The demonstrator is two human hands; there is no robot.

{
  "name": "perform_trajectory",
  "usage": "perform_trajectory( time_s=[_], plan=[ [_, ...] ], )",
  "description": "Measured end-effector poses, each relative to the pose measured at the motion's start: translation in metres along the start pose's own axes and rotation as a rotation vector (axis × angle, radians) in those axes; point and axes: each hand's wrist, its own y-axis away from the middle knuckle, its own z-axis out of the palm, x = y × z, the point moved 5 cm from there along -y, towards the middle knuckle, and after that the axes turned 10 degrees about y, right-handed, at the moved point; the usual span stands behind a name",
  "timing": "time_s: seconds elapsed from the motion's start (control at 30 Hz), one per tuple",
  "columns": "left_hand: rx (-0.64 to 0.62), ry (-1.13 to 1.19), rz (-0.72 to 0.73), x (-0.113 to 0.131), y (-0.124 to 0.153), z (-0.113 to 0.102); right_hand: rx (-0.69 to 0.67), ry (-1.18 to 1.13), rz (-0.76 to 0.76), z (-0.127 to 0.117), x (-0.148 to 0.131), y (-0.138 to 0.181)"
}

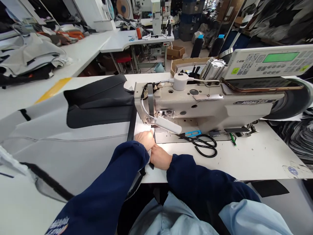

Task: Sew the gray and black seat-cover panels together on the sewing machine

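A large grey fabric piece [93, 148] with a black panel [102, 104] lies on the left of the sewing table, its black-edged right side running up to the sewing machine [210, 101]. Just in front of the needle area, my left hand [144, 139] is closed on the edge of this fabric. My right hand [160, 157] is closed too, touching the left one, with its fingers around the same edge, where a narrow black strip shows. The fingertips of both hands are partly hidden. Beside the machine bed lie black-handled scissors [205, 143] and blue thread snips [193, 133].
A control panel [274, 62] stands on the machine. A green pen-like tool [232, 139] lies near the bed. Stacked dark fabric pieces [298, 137] are at the right. More fabric [31, 52] covers the left table. Another white table [127, 40] stands behind.
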Motion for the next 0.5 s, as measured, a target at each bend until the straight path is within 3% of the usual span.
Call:
perform_trajectory(
  time_s=[0.13, 0.27, 0.4, 0.5],
  plan=[
    [-0.006, 0.041, 0.031, -0.004, 0.005, -0.005, -0.063, -0.047, -0.012, 0.004, 0.012, -0.004],
    [0.053, 0.223, 0.194, -0.012, 0.041, -0.001, 0.03, -0.053, 0.032, -0.002, 0.018, -0.013],
    [0.295, 0.48, 0.205, -0.024, 0.081, 0.023, 0.019, -0.077, 0.047, -0.003, 0.012, -0.015],
    [0.479, 0.519, 0.181, -0.027, 0.094, 0.048, 0.083, -0.056, 0.061, -0.01, -0.001, 0.0]
  ],
)
